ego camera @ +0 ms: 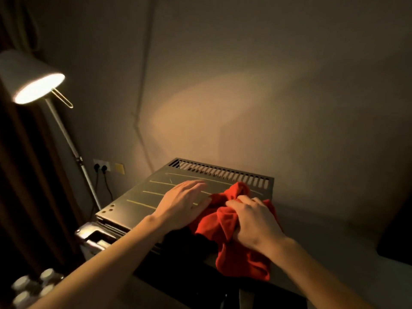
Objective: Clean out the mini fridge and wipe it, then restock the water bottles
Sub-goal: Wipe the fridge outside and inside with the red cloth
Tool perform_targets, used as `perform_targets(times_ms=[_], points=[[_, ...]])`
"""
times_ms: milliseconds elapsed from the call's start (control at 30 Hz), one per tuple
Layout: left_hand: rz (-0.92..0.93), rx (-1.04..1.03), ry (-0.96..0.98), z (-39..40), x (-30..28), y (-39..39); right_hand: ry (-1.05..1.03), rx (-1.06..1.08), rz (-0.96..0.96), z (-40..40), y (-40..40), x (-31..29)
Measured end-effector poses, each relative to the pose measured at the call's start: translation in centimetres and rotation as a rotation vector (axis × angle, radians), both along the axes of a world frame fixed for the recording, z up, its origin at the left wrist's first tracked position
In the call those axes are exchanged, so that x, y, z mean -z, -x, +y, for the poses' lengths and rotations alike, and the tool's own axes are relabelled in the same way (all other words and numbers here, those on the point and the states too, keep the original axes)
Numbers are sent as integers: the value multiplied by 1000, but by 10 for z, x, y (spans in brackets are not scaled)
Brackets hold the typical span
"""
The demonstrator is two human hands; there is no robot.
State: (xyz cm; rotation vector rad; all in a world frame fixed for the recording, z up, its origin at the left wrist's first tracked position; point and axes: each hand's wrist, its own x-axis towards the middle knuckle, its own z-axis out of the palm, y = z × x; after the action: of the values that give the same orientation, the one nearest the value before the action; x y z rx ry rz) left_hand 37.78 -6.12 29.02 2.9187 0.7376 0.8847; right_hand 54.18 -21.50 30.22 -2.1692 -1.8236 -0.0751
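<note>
Two hands work on the flat metal top of the mini fridge, which stands against a plain wall in a dim room. We see our left hand lying flat and spread on the top panel, fingers together and extended, gripping nothing. Our right hand is closed around a bunched red cloth, which rests on the right part of the top and hangs over its front edge. The two hands are just beside each other; the left fingertips touch the cloth's edge.

The top panel carries several pale lengthwise lines and a row of vent slots along its rear edge, near the wall. The left side of the panel is bare up to its edge. A floor lamp stands to the left, lit, its pole slanting down beside the fridge. A wall socket with two plugs sits behind the pole.

Several water bottles, seen by their white caps, stand low at the lower left, well apart from the cloth. A dark curtain bounds the left side.
</note>
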Motion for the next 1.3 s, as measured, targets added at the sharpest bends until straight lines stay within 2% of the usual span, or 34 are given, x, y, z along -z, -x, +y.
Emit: perform_targets(times_ms=[267, 633, 833, 1133, 1300], points=[[13, 71, 30, 10, -20, 3, 119, -16, -35, -37, 40, -11], [95, -68, 31, -41, -21, -2, 8, 57, 114, 20, -23, -5], [164, -89, 13, -63, -30, 16, -9, 110, 101, 27, -28, -3], [161, -58, 9, -39, -30, 41, 135, 39, 98, -37, 29, -15], [93, 25, -29, 4, -43, 38, 211, -5, -28, -59, 74, -18]])
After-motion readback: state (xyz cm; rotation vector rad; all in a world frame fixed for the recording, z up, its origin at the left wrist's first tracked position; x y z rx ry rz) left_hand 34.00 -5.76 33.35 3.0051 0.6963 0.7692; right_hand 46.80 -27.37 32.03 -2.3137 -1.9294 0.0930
